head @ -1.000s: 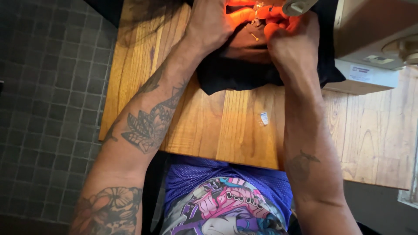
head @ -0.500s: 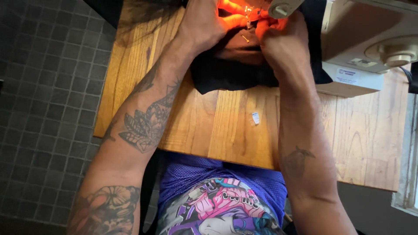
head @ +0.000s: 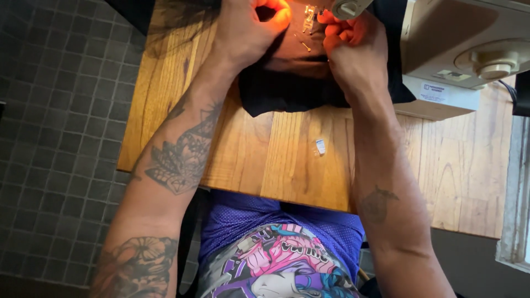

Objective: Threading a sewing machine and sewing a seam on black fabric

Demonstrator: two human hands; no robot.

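Wooden table (head: 287, 160) carries a beige sewing machine (head: 464, 49) and a small clear packet (head: 320, 146). Both hands, left hand (head: 248, 27) and right hand (head: 353, 49), have fingers (head: 279, 11) closed, pinching black fabric (head: 298, 88) under the presser foot (head: 309, 16).

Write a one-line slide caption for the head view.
Both hands, left hand and right hand, press black fabric under a sewing machine on a wooden table.

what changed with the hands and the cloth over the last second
The left hand and right hand have drawn slightly apart on the black fabric, uncovering the presser foot and a pin between them. Both hands still press the fabric at the sewing machine. The small clear piece stays on the wooden table.
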